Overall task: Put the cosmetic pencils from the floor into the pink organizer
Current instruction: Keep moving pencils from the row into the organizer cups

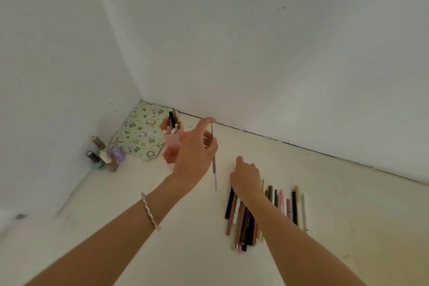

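White floor (336,193): left fingers (207,120) pinch a pencil (214,169) by the organizer (171,143) (crowded; skewed entry may tip it); right hand (246,177) grip unclear.

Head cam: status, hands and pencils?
Left hand pinches grey pencil near pink organizer. Right hand on floor pencil pile, grip unclear. Nail polish bottles left of organizer.

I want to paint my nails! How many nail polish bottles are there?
4, in the corner left of the floral pouch: brown-capped bottle at back, teal bottle front-left, purple bottle right, beige bottle in front. Another may hide behind them.
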The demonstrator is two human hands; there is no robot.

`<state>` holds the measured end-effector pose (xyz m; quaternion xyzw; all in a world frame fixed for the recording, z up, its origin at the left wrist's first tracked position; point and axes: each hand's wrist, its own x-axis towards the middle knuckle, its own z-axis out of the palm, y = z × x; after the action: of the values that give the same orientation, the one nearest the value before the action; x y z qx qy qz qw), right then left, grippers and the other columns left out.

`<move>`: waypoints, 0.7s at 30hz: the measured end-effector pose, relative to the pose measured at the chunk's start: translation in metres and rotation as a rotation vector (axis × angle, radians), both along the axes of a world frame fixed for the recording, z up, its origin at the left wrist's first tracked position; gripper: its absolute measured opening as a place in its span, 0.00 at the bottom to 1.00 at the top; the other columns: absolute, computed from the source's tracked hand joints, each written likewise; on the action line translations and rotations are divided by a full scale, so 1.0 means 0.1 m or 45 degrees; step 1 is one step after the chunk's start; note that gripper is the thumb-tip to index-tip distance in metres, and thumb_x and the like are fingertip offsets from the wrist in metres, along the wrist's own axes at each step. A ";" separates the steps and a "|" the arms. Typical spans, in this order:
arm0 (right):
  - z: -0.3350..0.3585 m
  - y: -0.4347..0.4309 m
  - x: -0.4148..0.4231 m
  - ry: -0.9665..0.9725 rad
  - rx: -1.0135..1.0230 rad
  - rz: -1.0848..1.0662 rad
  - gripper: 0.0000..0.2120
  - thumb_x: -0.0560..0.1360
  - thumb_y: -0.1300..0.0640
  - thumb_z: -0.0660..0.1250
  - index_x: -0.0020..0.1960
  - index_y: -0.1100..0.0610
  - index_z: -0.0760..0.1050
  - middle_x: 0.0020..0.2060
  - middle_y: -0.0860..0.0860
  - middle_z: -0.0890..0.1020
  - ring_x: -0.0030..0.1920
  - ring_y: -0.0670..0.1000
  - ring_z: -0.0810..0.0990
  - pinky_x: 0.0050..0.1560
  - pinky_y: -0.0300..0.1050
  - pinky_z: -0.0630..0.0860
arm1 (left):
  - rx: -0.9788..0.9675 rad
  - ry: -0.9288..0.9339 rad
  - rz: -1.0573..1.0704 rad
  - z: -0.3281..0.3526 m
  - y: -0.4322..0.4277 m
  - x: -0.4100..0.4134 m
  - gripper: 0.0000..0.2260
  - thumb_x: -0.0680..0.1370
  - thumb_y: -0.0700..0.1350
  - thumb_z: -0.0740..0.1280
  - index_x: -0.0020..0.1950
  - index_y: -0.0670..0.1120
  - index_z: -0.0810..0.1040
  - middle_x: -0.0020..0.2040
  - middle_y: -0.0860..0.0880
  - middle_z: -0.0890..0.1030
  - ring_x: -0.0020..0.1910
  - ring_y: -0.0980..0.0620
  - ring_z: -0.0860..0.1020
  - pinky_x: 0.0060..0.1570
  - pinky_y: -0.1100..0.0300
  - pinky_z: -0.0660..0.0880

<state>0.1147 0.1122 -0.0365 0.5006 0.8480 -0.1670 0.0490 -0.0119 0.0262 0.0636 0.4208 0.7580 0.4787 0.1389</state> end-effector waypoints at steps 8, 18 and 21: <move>0.58 0.16 -0.50 1.036 -0.185 -0.440 0.06 0.75 0.62 0.63 0.51 0.57 0.74 0.32 0.45 0.75 0.31 0.45 0.73 0.32 0.36 0.68 | 0.384 0.031 0.502 0.42 -0.11 -0.90 0.18 0.77 0.39 0.66 0.64 0.55 0.71 0.40 0.57 0.78 0.36 0.63 0.79 0.35 0.72 0.75; 1.41 0.13 -0.78 1.627 0.046 -0.342 0.09 0.75 0.65 0.62 0.51 0.53 0.73 0.37 0.45 0.77 0.33 0.39 0.74 0.37 0.28 0.70 | 0.270 0.116 0.556 0.05 -0.10 -1.31 0.15 0.79 0.41 0.64 0.62 0.57 0.69 0.43 0.56 0.78 0.41 0.60 0.79 0.43 0.61 0.79; 1.51 0.08 -0.87 1.694 0.098 -0.312 0.08 0.76 0.65 0.63 0.52 0.54 0.74 0.40 0.42 0.77 0.37 0.39 0.75 0.41 0.29 0.71 | 0.006 0.383 0.303 -0.17 -0.13 -1.27 0.07 0.80 0.43 0.65 0.57 0.49 0.78 0.52 0.50 0.80 0.53 0.51 0.78 0.54 0.60 0.73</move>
<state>0.0278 0.1197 0.1141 0.3853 0.6400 -0.4136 -0.5204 -0.1388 0.0130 0.0467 0.3954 0.8135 0.4251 -0.0344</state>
